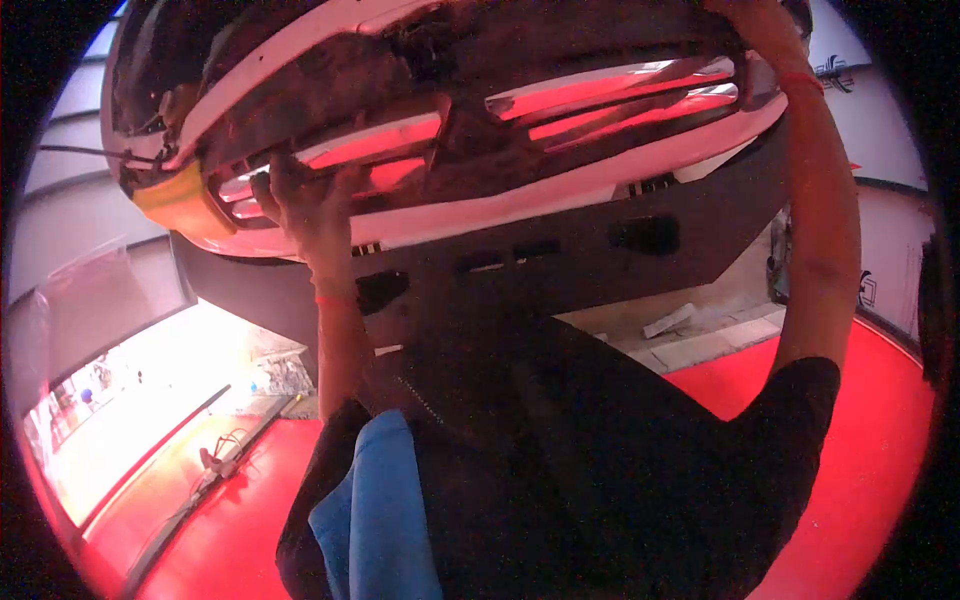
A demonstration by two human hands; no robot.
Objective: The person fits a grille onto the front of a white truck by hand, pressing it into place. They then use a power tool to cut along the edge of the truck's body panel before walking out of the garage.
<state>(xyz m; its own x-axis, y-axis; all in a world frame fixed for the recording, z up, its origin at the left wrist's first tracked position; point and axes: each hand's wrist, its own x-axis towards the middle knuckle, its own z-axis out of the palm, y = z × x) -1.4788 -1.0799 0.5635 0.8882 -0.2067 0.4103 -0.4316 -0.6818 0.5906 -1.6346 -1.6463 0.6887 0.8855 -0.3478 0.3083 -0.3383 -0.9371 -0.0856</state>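
A large curved car bumper [560, 195] with grille slots spans the top of the head view. Its glossy strips [620, 100] reflect red, and a yellow-orange section [178, 205] marks its left end. My left hand [315, 205] grips the bumper at the left slots, thumb apart from the fingers, with the fingertips partly lost in shadow. Up at the right end, my right hand [755, 30] lies against the bumper's upper edge. The frame's top cuts that hand off, so its fingers do not show clearly. Both forearms are raised.
A dark panel [560, 290] with cut-outs lies below the bumper. A blue cloth [385, 510] hangs over my dark clothing. On the red floor [240, 530] at left runs a long dark bar [195, 500] with cables. Pale wall panels [870, 130] stand at right; pale blocks [715, 340] lie beyond.
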